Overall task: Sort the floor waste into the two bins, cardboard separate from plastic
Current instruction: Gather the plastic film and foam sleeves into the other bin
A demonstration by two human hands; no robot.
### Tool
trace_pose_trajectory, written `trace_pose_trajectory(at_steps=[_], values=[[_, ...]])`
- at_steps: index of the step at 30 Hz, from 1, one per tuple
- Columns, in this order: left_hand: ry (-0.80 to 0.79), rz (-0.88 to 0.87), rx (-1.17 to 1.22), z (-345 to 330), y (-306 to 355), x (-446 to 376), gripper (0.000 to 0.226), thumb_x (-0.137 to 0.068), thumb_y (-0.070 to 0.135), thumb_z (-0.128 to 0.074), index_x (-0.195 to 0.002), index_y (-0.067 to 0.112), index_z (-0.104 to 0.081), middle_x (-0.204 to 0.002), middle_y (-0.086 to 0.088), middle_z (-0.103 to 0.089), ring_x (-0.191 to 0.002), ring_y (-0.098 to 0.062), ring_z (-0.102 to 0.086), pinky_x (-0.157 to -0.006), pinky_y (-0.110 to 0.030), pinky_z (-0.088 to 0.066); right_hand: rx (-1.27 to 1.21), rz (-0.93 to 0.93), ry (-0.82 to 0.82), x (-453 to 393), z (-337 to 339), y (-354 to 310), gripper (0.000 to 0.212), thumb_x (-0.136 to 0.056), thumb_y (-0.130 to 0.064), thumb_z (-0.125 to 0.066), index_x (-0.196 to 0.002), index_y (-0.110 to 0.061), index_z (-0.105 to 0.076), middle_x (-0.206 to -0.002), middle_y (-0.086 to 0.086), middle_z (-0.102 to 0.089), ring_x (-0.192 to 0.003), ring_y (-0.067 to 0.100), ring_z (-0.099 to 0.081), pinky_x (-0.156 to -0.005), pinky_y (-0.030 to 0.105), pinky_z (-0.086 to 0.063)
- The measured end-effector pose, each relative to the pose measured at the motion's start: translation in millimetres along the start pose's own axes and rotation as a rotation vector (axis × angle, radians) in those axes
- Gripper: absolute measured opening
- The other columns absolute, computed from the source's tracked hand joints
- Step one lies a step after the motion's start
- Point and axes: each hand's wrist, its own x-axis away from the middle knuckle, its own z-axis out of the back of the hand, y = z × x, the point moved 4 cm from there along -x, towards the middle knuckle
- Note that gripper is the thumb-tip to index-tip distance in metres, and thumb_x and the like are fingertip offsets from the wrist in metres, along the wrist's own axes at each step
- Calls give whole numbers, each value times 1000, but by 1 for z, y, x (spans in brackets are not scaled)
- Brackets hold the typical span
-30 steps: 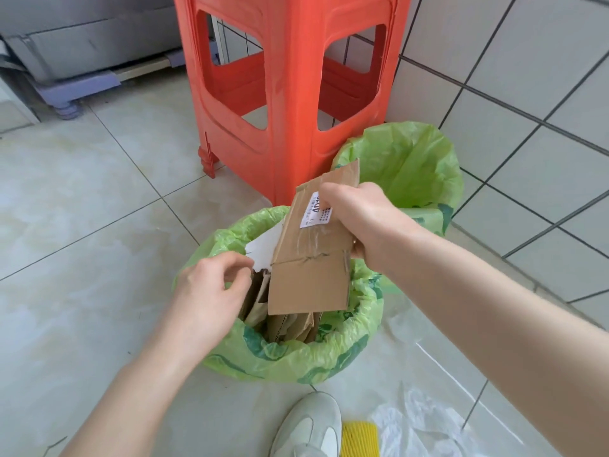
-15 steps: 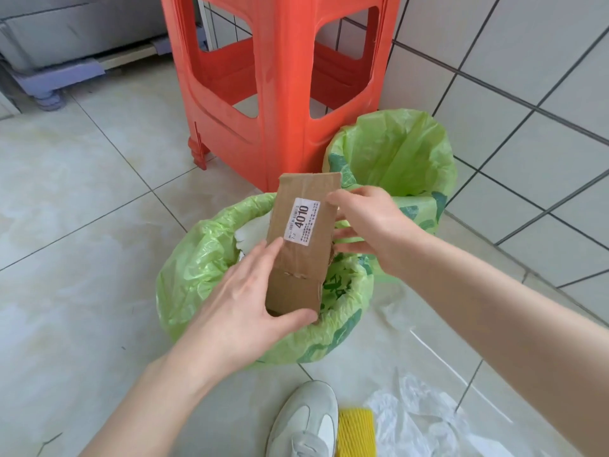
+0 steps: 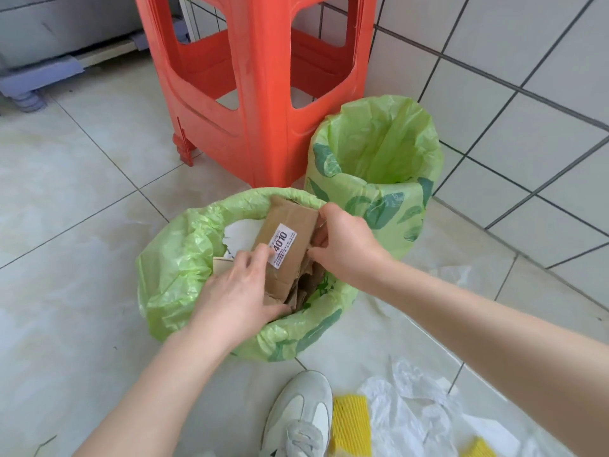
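Pressing cardboard piece [image 3: 283, 245] inside near bin [image 3: 164, 278] rim, both hands [image 3: 240, 288] [image 3: 346, 245].

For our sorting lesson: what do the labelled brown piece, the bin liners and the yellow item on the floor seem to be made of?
Brown piece: cardboard, matte, with creases and a torn edge. Bin liners: thin green plastic film, slightly glossy, translucent and wrinkled. Yellow item: probably foam netting, judging by its ribbed, soft-looking surface; the view leaves this uncertain.

Pale tiled floor [image 3: 82, 199] under two green-lined bins [image 3: 164, 282], red stool [image 3: 263, 110], white plastic [image 3: 428, 417], yellow foam [image 3: 349, 423].
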Motion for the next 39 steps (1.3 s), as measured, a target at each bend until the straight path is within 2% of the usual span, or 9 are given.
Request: trace_pose_trajectory(at_steps=[3,6,10,18,21,26,34,37,39], values=[[-72,15,64,4,0,0,76,-73,61,-66,-134,35,-27,-132,3,-47,-114,-21,-53,-91,-40,-48,-8,18,-2,0,10,1,27,-82,-17,-63,-108,-12,-59,-97,5,-66,-88,22,-62,-73,34,-54],[143,-10,116,20,9,6,55,-82,53,-61,-129,28,-49,-132,8,-48,-119,-15,-48,-93,-32,-42,-18,20,94,9,37,11,37,-86,-11,-55,-122,-15,-59,-106,-1,-65,-92,15,-58,-73,23,-44],[434,-107,234,40,36,19,30,-87,31,-63,-116,23,-59,-118,9,-56,-114,-13,-49,-86,-21,-33,-6,21,84,44,57,37,32,-88,-13,-51,-117,-18,-62,-106,-6,-66,-97,11,-59,-83,24,-46],[506,-355,287,30,105,37,20,-82,11,-65,-101,15,-67,-98,5,-63,-95,-15,-56,-83,-15,-35,24,-102,-43,127,55,126,28,-88,-15,-54,-114,-21,-63,-104,-7,-67,-102,9,-60,-86,22,-46],[367,-493,319,0,138,48,19,-81,11,-63,-99,15,-66,-95,7,-64,-89,-11,-55,-82,-19,-40,11,-143,-82,160,44,160,27,-88,-16,-56,-113,-23,-62,-103,-9,-66,-99,7,-59,-84,18,-45],[-49,-608,297,-88,162,55,21,-78,27,-49,-94,25,-63,-89,13,-63,-89,-10,-59,-77,-36,-51,-41,-213,-128,213,10,217,27,-89,-20,-56,-114,-28,-60,-103,-16,-63,-101,0,-57,-88,20,-45],[-677,-886,-236,-195,175,104,36,-82,34,-59,-118,29,-52,-115,10,-55,-113,-15,-47,-86,-32,-45,-12,-279,-184,284,-56,273,34,-90,-34,-58,-123,-30,-52,-113,-15,-53,-112,10,-50,-90,19,-39],[-771,-1148,-442,-225,170,134,69,-75,37,-72,-134,27,-39,-143,-2,-33,-131,-29,-30,-101,-42,-36,222,-173,-216,307,-72,279,50,-78,-48,-69,-121,-29,-51,-114,-11,-54,-107,16,-55,-75,17,-41],[-765,-1377,-619,-243,162,146,91,-71,36,-78,-145,30,-25,-157,-4,-5,-143,-38,-5,-114,-56,-15,376,-120,-237,320,-83,285,67,-54,-54,-82,-109,-27,-55,-103,-6,-60,-88,19,-64,-59,20,-49]])
